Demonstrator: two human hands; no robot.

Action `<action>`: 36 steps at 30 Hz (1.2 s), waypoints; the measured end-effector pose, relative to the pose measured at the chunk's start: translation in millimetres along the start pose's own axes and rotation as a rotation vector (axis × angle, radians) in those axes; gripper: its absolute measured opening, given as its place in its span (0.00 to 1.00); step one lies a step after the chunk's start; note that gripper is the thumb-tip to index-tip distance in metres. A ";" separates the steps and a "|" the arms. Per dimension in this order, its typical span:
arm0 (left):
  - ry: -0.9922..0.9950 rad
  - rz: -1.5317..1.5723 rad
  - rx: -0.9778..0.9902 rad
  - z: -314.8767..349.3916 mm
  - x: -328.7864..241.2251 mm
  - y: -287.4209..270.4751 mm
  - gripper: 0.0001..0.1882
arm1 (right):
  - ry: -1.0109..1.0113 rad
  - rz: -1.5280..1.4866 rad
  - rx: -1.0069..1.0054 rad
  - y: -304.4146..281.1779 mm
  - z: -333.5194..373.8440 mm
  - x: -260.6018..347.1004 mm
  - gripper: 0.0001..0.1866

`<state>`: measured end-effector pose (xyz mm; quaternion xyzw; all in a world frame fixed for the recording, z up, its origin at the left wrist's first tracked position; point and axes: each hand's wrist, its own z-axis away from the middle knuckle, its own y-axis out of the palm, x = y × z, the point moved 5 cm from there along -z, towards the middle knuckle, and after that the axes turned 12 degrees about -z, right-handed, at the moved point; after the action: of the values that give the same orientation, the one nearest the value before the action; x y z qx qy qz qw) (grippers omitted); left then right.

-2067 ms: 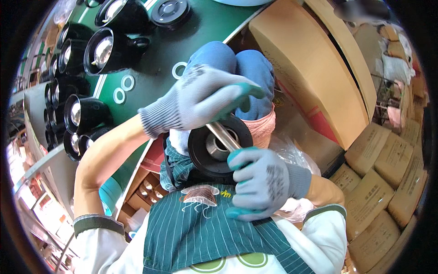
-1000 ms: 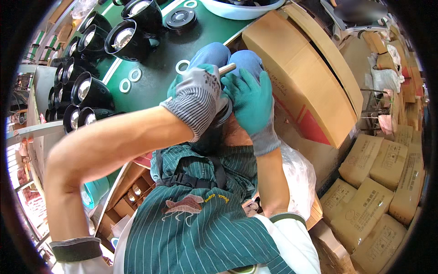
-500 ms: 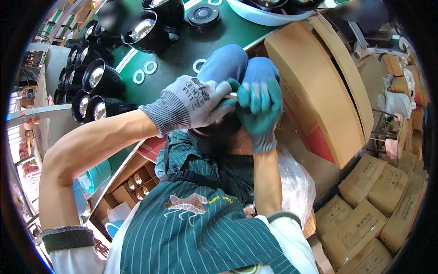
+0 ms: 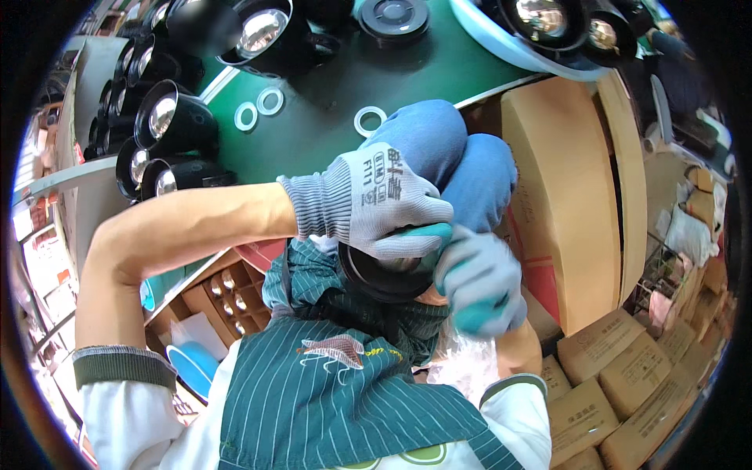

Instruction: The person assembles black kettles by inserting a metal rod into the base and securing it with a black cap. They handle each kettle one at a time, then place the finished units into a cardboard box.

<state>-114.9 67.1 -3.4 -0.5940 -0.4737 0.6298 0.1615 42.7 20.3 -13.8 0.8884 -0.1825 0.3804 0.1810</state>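
Observation:
In my lap sits a round black vessel [image 4: 384, 278], mostly covered by my hands. My left hand [image 4: 395, 205], in a grey glove with a teal palm, lies over its top with the fingers curled and pressed together. What they grip is hidden beneath them. My right hand [image 4: 482, 283], gloved alike and smeared by motion, is just right of the vessel, close to the left fingertips. White rings [image 4: 370, 121] lie on the green table [image 4: 313, 110] beyond my knees.
Black jug bodies with silvery insides [image 4: 174, 119] crowd the table's left. A black round lid [image 4: 394, 17] lies at the back; a pale blue basin [image 4: 501, 39] holds more bodies. A tall carton [image 4: 560, 204] stands to my right, with stacked cartons [image 4: 580, 415] below.
My right hand has parted from the left and moved down and right. My left hand has shifted right and lower, over the vessel. The whole view has shifted.

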 end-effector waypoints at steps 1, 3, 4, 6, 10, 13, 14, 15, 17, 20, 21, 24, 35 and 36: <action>0.041 0.055 -0.029 -2.6 8.3 1.4 0.15 | 0.068 0.089 0.039 3.8 -5.8 3.8 0.15; 0.067 0.114 0.022 -5.9 13.6 3.7 0.17 | 0.166 0.238 0.124 13.4 -11.1 7.5 0.18; 0.057 0.146 0.056 -11.3 15.5 -0.6 0.17 | 0.198 0.298 0.167 15.7 -12.2 7.9 0.19; 0.058 0.253 -0.005 -15.5 23.4 2.3 0.17 | 0.229 0.351 0.217 23.1 -14.0 7.1 0.19; 0.105 0.483 -0.105 -29.2 39.2 10.3 0.19 | 0.335 0.379 0.251 44.8 -20.9 4.7 0.16; 0.254 0.431 -0.127 -47.0 50.5 20.6 0.16 | 0.453 0.388 0.354 55.4 -29.5 -5.0 0.17; 0.250 0.458 -0.091 -43.9 49.1 23.9 0.16 | 0.507 0.382 0.388 64.7 -31.0 -10.3 0.17; 0.260 0.470 -0.056 -42.9 50.6 24.6 0.17 | 0.561 0.384 0.425 72.9 -36.5 -15.1 0.17; 0.350 0.499 -0.092 -57.7 54.5 34.3 0.17 | 0.534 0.464 0.510 81.6 -49.2 -20.6 0.17; 0.462 0.567 -0.069 -66.4 57.1 45.7 0.17 | 0.656 0.159 0.071 95.0 -34.9 -46.5 0.14; 0.487 0.592 -0.057 -64.9 54.6 46.4 0.17 | 0.589 0.322 0.212 90.6 -52.4 -40.1 0.15; 0.429 0.575 -0.164 -62.4 50.5 35.1 0.15 | 0.439 0.523 0.242 75.2 -68.3 -27.6 0.18; -0.449 0.103 -0.611 110.9 65.4 -22.4 0.27 | 0.697 0.868 -0.718 91.7 35.1 28.2 0.59; -0.676 0.136 -0.555 145.9 80.2 -2.2 0.28 | 0.784 0.907 -0.676 96.7 42.2 14.9 0.65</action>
<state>-266.6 70.6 -72.0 -0.4054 -0.6109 0.6468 -0.2098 33.3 -85.8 -12.3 0.4159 -0.5660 0.6340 0.3237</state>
